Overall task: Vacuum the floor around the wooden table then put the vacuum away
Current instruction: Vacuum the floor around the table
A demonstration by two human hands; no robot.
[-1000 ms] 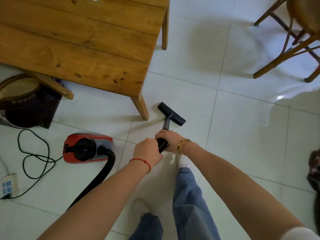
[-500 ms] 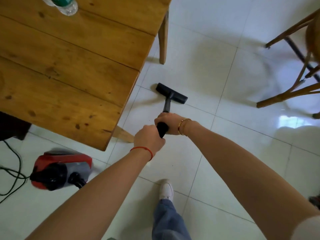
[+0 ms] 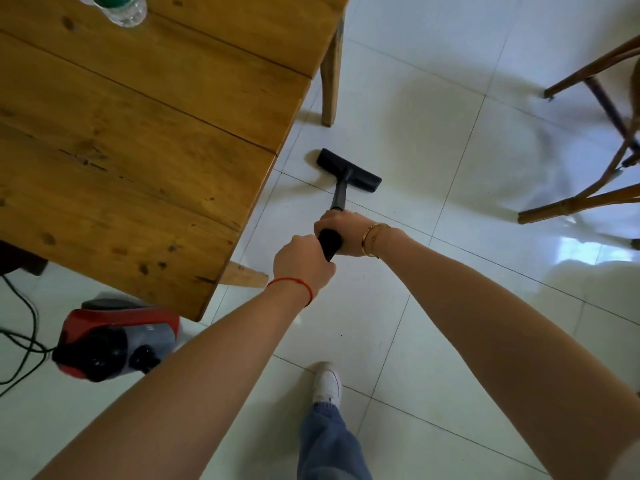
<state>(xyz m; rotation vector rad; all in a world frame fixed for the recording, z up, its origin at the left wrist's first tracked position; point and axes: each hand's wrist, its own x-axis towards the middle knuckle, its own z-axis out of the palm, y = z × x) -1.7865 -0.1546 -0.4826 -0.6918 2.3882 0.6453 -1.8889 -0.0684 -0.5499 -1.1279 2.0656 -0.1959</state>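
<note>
The wooden table (image 3: 145,140) fills the upper left. A black vacuum wand (image 3: 337,197) runs from my hands down to its flat black floor head (image 3: 348,170), which rests on the white tiles just right of the table's edge, near the far table leg (image 3: 329,81). My left hand (image 3: 302,263) grips the wand's near end. My right hand (image 3: 343,230), with a gold bracelet, grips it just ahead. The red and grey vacuum body (image 3: 116,339) sits on the floor at lower left, partly under the table corner. Its hose is hidden behind my left arm.
A clear plastic bottle (image 3: 119,6) stands on the table's far edge. A wooden chair (image 3: 595,133) stands at the right. A black power cord (image 3: 19,344) loops on the floor at far left. My white shoe (image 3: 327,382) and jeans leg are below my hands.
I have stepped forward along the table's side. The floor head has moved from the near table leg toward the far leg. The vacuum body has trailed closer behind.
</note>
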